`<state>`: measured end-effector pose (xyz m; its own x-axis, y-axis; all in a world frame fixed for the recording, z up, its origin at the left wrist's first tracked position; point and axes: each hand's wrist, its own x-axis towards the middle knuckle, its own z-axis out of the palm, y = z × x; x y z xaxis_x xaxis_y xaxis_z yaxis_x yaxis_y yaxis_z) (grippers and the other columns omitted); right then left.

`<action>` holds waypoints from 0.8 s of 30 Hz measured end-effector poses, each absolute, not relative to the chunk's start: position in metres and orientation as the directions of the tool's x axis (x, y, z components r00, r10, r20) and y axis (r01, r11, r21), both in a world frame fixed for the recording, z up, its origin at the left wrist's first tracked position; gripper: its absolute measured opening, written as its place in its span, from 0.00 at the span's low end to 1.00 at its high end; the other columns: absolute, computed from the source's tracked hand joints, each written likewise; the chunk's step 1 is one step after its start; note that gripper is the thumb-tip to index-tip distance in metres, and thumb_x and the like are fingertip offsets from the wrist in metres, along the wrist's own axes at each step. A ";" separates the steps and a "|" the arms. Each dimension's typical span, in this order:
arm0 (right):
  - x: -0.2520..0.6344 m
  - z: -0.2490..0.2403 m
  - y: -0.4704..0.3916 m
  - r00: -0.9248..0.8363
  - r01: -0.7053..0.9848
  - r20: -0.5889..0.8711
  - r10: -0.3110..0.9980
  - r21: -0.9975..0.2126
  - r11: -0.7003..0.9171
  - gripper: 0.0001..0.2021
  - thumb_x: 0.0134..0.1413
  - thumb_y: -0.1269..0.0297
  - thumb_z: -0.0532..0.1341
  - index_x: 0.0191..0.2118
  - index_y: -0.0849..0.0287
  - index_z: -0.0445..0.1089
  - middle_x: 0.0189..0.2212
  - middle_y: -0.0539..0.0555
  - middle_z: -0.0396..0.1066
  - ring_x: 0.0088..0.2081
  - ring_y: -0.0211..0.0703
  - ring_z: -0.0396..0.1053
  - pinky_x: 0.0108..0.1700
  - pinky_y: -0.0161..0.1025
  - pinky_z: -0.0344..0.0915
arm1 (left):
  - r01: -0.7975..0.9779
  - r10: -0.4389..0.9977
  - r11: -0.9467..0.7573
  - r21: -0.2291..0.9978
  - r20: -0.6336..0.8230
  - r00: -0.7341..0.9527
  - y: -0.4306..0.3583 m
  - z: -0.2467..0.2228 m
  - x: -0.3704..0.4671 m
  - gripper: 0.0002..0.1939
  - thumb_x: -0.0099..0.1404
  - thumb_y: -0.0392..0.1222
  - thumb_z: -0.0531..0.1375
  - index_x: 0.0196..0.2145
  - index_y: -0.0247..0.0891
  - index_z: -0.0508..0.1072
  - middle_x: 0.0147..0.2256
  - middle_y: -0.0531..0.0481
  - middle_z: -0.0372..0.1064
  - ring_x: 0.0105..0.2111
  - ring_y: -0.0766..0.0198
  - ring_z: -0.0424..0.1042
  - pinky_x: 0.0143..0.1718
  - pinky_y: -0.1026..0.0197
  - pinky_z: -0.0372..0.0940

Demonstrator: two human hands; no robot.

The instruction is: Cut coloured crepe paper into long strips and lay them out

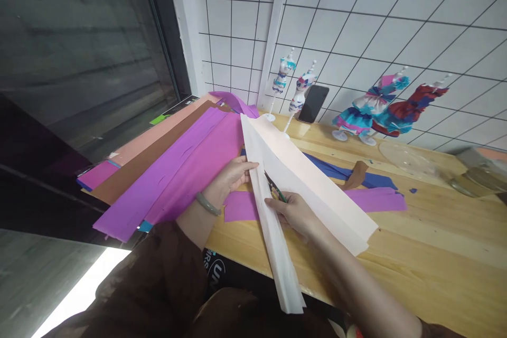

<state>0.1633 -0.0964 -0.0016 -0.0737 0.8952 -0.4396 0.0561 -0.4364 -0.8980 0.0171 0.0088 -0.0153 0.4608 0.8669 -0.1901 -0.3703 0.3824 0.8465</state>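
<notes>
While the white paper (274, 245) runs from eleven to six o'clock past your scissors (282, 197), your left hand (233, 175) pinches its edge and your right hand (295, 212) is curled closed round the handles. Hold it taut, snip short and even, and keep left fingertips off the blades. Purple sheets (168, 161) lie towards ten o'clock, a phone (314, 104) at one.

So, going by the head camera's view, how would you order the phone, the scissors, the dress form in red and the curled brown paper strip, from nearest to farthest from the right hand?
From the right hand:
1. Scissors, in its grip
2. Brown paper strip, to its right
3. Phone, leaning at the wall
4. Red dress form, far right
</notes>
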 end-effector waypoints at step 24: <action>0.184 0.018 -0.090 -0.148 0.059 -0.420 0.895 -0.907 -0.416 0.23 0.48 0.42 0.56 0.22 0.56 0.51 0.16 0.40 0.39 0.16 0.29 0.36 0.19 0.34 0.34 | -0.511 0.921 0.221 0.831 -0.005 0.390 0.011 -0.009 0.014 0.16 0.53 0.39 0.64 0.40 0.32 0.73 0.39 0.42 0.73 0.38 0.59 0.72 0.43 0.55 0.66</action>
<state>0.1845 -0.0905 0.0185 -0.1484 0.8952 -0.4202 0.0592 -0.4161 -0.9074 0.0140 0.0115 -0.0088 0.3897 0.9209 -0.0050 -0.5113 0.2209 0.8305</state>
